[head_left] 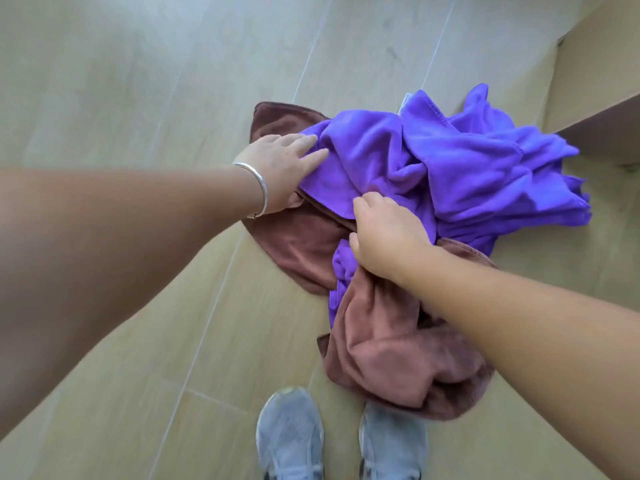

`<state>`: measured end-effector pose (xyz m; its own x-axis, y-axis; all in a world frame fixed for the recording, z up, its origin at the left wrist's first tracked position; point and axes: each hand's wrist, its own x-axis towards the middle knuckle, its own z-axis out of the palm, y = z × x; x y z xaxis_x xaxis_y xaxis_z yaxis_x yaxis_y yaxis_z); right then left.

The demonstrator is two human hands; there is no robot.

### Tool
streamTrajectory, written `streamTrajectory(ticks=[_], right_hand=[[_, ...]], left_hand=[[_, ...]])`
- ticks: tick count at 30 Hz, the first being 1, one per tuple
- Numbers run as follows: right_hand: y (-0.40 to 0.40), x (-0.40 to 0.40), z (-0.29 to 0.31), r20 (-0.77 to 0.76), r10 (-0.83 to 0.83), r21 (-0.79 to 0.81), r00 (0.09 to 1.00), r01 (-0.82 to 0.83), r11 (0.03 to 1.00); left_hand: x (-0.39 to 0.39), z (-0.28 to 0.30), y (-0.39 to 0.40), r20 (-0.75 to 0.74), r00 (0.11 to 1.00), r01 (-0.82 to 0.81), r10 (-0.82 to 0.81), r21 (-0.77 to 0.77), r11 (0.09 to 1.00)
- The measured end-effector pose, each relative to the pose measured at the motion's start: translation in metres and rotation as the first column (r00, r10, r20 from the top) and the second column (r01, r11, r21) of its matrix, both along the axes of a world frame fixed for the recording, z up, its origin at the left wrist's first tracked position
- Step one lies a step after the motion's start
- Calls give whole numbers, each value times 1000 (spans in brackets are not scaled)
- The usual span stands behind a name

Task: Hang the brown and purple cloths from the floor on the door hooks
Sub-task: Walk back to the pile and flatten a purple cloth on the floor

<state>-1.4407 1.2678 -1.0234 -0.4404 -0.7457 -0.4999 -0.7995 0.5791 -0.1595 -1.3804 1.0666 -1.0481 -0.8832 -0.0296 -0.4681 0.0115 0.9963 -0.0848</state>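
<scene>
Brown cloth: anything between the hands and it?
Yes. The purple cloth lies crumpled over the brown cloth. The left hand rests on the purple edge; the right hand curls into the purple folds. Hooks not in view.

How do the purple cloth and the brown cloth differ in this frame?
The purple cloth lies mostly on top and farther from the shoes; the brown cloth lies mostly beneath, reaching nearly to them. The left hand rests straight-fingered on the purple cloth; the right hand curls where both meet. Both lie crumpled on the floor.
</scene>
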Motion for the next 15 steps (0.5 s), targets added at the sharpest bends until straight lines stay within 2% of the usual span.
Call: streamTrajectory(ticks=[3,5,9,12,15], right_hand=[[0,-5,-25,-184,41,39,982,-34,999],[-3,-12,-31,-231,24,41,973,-15,999],[-4,-34,-23,-184,-58,4,981,59,998],[0,-45,7,-109,-143,7,984,145,989],[6,-51,53,-47,-215,13,975,216,976]], left_hand=[[-15,-27,2,8,1000,5,-5,-76,997],[-24,-34,4,27,1000,17,-14,-116,993],[-43,-13,3,53,995,85,-81,-97,992],[-45,26,-2,170,980,113,-106,-28,993],[-36,84,-2,291,954,66,-73,34,997]])
